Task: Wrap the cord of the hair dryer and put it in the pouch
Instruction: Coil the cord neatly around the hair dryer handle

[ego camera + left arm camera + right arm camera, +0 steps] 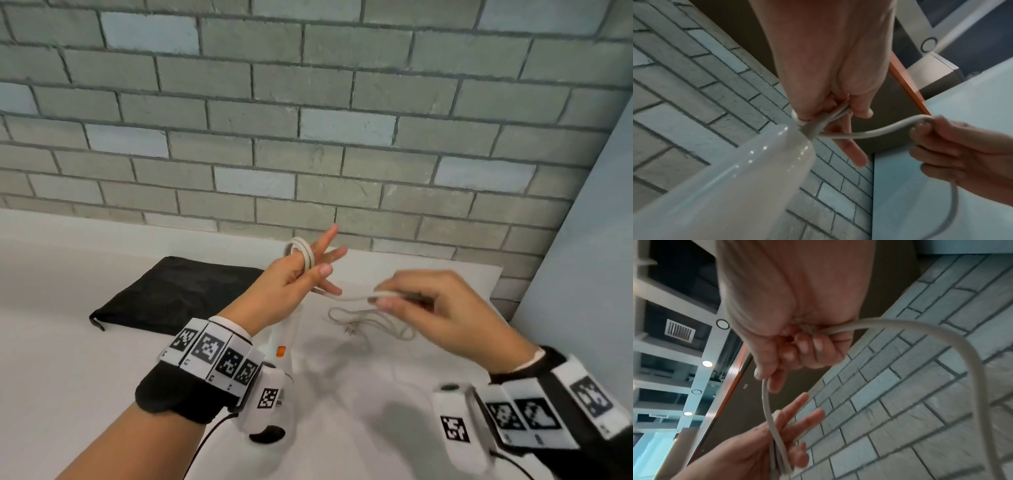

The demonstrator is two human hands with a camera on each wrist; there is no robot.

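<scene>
No words, brands or numbers can be read anywhere. The white wristbands [219,356] carry only black-and-white square code patterns, with tiny marks beneath them far too small and blurred to make out.

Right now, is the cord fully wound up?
No, partly: a few loops of the cord circle the left hand; the rest lies loose on the table.

From the head we look forward and down on the desk [102,359] and brick wall [308,102]. Our wrist cameras sit close under each palm, tilted upward. All three views share the cord [352,297] and both hands.
</scene>
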